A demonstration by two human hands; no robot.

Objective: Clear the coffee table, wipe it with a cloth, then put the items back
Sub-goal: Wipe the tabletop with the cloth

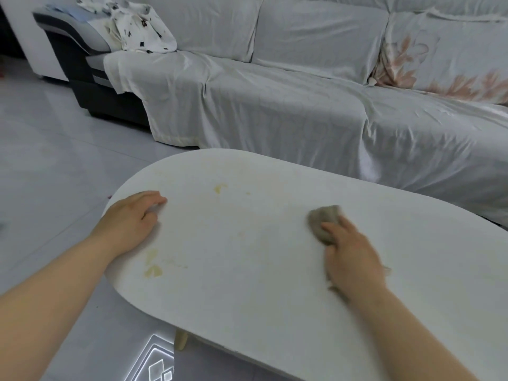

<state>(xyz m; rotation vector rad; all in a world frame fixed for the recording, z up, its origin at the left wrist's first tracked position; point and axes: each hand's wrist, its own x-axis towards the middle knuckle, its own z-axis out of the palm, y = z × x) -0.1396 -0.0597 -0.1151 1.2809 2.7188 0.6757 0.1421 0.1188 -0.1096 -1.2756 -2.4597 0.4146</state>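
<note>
The 2 forearms reach over the bare coffee table (247,284), the left hand (132,218) resting empty and loosely curled, the right hand (353,259) pressing flat on the grey cloth (324,222): the wiping step, with the yellow stains (152,266) probably next.

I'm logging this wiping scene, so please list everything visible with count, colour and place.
White oval coffee table: one, white, centre foreground.
Yellowish stains: at least three, yellow-brown, on the tabletop's far and left parts.
Crumpled grey-brown cloth: one, grey-brown, on the tabletop, right of centre.
Pale wooden table leg: one seen, beige, under the near edge.
Sheet-covered sofa: one, white over dark grey, behind the table.
Floral pillow: one, white with pink leaves, sofa's right end.
Black-spotted white fabric: one pile, sofa arm, far left.
Tiled floor: grey, left of the table.
Left hand: one, resting on the table's left end.
Right hand: one, pressing the cloth.
</note>
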